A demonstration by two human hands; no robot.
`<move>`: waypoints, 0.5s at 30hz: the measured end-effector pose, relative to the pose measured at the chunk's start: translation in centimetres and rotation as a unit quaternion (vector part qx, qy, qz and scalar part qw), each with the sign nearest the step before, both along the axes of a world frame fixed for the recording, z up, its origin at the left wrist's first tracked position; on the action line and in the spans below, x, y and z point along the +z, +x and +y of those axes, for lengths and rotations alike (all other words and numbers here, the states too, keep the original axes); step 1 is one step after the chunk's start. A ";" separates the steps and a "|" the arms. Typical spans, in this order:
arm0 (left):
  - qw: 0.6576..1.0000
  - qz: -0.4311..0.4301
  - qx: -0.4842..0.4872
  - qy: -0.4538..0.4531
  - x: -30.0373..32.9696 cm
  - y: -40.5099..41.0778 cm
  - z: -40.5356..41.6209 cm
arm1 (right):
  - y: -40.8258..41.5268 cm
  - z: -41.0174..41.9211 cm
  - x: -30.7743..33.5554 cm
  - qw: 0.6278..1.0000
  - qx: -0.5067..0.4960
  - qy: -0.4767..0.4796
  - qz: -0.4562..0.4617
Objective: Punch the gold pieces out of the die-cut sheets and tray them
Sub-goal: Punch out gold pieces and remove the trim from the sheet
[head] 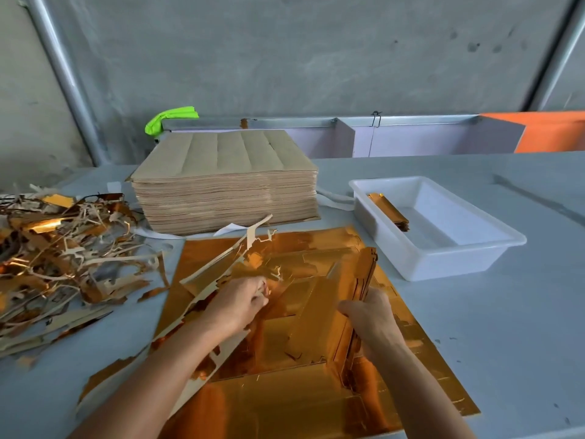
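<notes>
Left hand (pixel 245 301) pinches scrap strips (pixel 221 264) over the gold sheet (pixel 285 400); right hand (pixel 368 315) grips a stack of gold pieces (pixel 364 277); white tray (pixel 443 248) nearby.

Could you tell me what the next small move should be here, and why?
Probably pull the scrap strip that the left hand pinches toward the scrap pile. The right hand already grips a stack of gold pieces, and the white tray sits beside it.

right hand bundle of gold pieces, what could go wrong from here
The right hand holds the bundle of gold pieces on edge; it might fan out and spill before reaching the white tray. The left hand pinches torn waste strips, which could snag and crease the gold sheets beneath.
</notes>
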State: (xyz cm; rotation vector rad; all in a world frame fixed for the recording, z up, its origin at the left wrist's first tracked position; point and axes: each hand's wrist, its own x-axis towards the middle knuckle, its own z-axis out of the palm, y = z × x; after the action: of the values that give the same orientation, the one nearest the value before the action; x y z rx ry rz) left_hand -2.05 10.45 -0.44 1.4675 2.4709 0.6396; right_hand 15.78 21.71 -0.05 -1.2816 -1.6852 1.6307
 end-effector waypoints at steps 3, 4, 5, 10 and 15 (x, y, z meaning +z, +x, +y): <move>0.982 -0.118 0.039 0.140 1.0 -0.4 -0.5 | -0.5 -0.1 0.4 1.000 0.016 -0.017 0.010; 0.966 -0.166 0.051 0.191 1.4 -0.4 -0.5 | -0.7 -0.2 0.5 0.999 0.023 -0.020 0.011; 0.949 -0.203 0.061 0.234 1.9 -0.4 -0.6 | -1.0 -0.3 0.6 0.999 0.031 -0.019 0.011; 0.937 -0.205 0.039 0.281 3.0 0.6 -1.1 | -2.0 -1.1 1.0 0.999 0.037 0.010 0.011; 0.956 0.180 0.091 0.216 3.1 2.1 -1.3 | -1.0 -1.6 1.5 0.992 0.002 0.123 0.027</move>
State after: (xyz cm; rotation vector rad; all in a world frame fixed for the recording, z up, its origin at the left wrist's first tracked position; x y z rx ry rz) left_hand 0.08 9.18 2.71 1.6354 2.9048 1.0942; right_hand 14.75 20.13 1.43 -1.1047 -1.7912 1.3962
